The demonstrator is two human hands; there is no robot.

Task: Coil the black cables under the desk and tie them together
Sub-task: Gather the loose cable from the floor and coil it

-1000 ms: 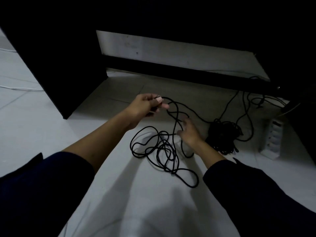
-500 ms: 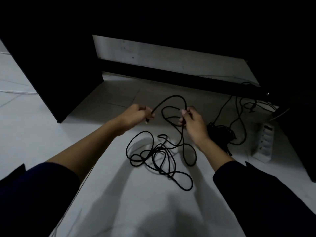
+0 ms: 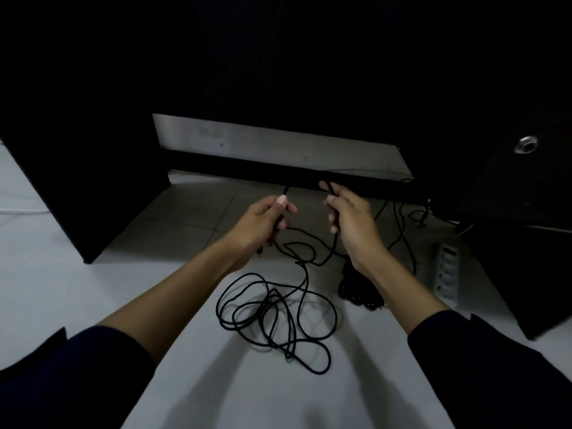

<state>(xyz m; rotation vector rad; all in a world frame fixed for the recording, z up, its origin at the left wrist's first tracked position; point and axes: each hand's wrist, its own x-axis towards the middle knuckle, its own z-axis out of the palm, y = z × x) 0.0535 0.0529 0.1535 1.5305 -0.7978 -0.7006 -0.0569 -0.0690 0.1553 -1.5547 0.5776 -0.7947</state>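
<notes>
Gripped in both fists, lifted at frame centre: black cable [image 3: 305, 275], pinched by left hand [image 3: 263, 222] just left of centre and closed inside right hand [image 3: 351, 222] just right of it, a short span between them lost against the dark.

Largest first: dark desk [image 3: 93, 181] filling the upper frame, pale floor [image 3: 62, 289] below. Next, loose tangle of the same cable lying at lower centre, trailing up to the hands. Then a dense black bundle [image 3: 360, 294] right of centre, and a white power strip [image 3: 447, 274] further right.

Judged step: early coiling, first loops being formed, most slack still on the floor. Next move likely called for: drawing more slack up, laying even loops into one hand, keeping the tangle from knotting.
</notes>
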